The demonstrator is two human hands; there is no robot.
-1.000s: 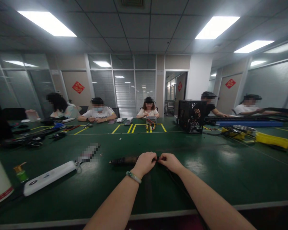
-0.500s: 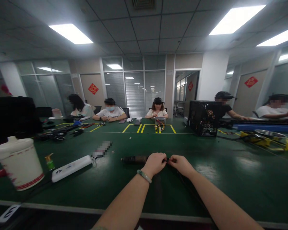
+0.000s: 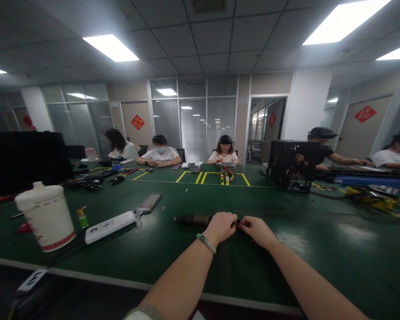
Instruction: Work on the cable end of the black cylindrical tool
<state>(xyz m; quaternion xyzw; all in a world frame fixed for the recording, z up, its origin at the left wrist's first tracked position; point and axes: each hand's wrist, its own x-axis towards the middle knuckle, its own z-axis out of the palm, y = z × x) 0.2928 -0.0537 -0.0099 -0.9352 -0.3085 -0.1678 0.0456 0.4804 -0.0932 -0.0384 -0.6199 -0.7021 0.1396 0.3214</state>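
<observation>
A dark electric screwdriver [image 3: 194, 220] lies just above or on the green table, its tip pointing left. My left hand [image 3: 222, 226], with a jade-green bangle on the wrist, is wrapped round the screwdriver's rear end. Close beside it, my right hand [image 3: 257, 231] pinches the black cable [image 3: 266, 260] where it meets the back of the tool. The fingertips of both hands almost touch, and they hide the joint between cable and screwdriver. From my right hand the cable runs down toward the near table edge.
To the left stand a white lidded cup [image 3: 48, 218], a small green bottle [image 3: 82, 218] and a white power strip [image 3: 110, 227]. A black computer case [image 3: 293, 171] is at the right, with yellow parts [image 3: 362, 198] beyond. Several people sit across the green table [image 3: 146, 262].
The view has turned a little to the left, so everything sits further right in the picture. Both hands keep nearly the same hold on the screwdriver and its cable.
</observation>
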